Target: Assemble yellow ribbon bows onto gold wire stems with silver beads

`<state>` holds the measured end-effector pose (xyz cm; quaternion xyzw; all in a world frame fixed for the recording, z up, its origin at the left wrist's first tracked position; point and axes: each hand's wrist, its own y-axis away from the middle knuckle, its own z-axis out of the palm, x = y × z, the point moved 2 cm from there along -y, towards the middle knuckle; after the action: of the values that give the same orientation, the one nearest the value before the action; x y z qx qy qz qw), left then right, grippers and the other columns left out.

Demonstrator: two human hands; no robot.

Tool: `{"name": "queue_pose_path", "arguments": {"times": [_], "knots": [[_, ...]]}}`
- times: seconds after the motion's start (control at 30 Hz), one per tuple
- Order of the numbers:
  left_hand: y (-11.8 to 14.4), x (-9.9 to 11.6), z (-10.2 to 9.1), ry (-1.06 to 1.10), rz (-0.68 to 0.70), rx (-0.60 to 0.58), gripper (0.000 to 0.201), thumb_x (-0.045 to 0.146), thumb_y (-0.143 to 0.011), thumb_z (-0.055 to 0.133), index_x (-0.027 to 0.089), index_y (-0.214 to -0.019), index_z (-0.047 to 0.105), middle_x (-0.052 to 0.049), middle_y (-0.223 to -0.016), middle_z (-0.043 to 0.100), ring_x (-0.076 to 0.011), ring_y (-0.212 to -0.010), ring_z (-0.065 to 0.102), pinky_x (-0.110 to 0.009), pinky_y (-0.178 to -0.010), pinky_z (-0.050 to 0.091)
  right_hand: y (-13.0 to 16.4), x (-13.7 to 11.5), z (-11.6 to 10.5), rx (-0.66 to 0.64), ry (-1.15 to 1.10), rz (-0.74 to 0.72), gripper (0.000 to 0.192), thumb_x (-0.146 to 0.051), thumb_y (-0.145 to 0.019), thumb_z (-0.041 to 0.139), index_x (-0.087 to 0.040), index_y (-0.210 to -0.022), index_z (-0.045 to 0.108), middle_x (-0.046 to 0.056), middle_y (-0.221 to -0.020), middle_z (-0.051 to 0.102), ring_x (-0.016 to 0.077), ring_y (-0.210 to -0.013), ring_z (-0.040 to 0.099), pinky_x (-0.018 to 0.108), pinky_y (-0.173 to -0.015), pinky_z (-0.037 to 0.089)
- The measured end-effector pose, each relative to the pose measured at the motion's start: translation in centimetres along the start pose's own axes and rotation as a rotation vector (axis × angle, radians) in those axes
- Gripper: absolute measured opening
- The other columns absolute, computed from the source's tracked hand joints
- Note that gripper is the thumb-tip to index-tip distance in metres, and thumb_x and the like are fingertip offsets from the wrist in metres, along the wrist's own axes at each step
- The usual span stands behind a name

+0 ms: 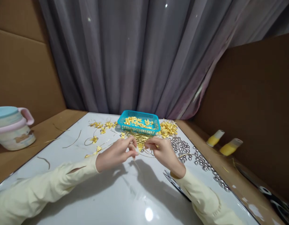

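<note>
My left hand (pixel 117 153) and my right hand (pixel 162 151) meet over the white table (pixel 107 193), fingertips pinched together on a small gold flower piece (pixel 140 147) with a thin gold wire. Both arms wear pale yellow sleeves. Just beyond the hands stands a turquoise plastic basket (pixel 139 122) holding several gold flowers. A heap of gold flowers and wires (pixel 168 128) lies to the right of the basket, and more gold flowers on wire loops (pixel 99 126) lie to its left.
Several silver beads (pixel 196 156) spread along the table's right side. Scissors (pixel 174 184) lie under my right wrist. A lidded pastel cup (pixel 12 128) stands at far left. Two yellow bottles (pixel 223 143) lie at right. Cardboard walls and a grey curtain enclose the space.
</note>
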<state>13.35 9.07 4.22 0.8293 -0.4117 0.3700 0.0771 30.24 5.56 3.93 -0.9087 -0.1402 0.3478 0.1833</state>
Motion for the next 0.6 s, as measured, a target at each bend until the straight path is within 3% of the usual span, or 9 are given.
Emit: {"name": "queue_pose_path", "arguments": {"times": [0.2,0.33,0.6], "knots": [[0.8,-1.2,0.4,0.172,-0.132,-0.13,0.019,0.034,-0.085,0.051,0.02,-0.093,0.043,0.0,-0.075,0.07,-0.0159,-0.069,0.06,-0.027,-0.064,0.041,0.3,-0.2,0.2,0.038,-0.16,0.121,0.016,-0.014,-0.075,0.055,-0.015,-0.064,0.066,0.002,-0.061,0.067,0.0135,-0.056,0.058,0.022,-0.052,0.042],[-0.3,-1.4,-0.2,0.103,-0.02,-0.063,0.034,0.039,-0.094,0.03,0.017,-0.084,0.055,-0.003,-0.085,0.067,-0.0155,-0.081,0.059,-0.029,-0.076,0.041,0.5,-1.0,-0.3,0.011,-0.243,0.174,0.014,-0.015,-0.074,0.057,-0.016,-0.064,0.067,0.002,-0.063,0.068,0.0133,-0.058,0.059,0.023,-0.056,0.043],[-0.7,0.4,0.5,-0.018,0.061,-0.007,0.035,0.028,-0.095,0.034,0.017,-0.072,0.057,0.002,-0.069,0.062,-0.0108,-0.064,0.056,-0.023,-0.065,0.038,1.0,-2.1,-1.1,0.014,-0.137,0.067,0.024,0.0,-0.071,0.051,-0.017,-0.065,0.067,0.001,-0.064,0.067,0.0126,-0.062,0.059,0.022,-0.061,0.043]]}}
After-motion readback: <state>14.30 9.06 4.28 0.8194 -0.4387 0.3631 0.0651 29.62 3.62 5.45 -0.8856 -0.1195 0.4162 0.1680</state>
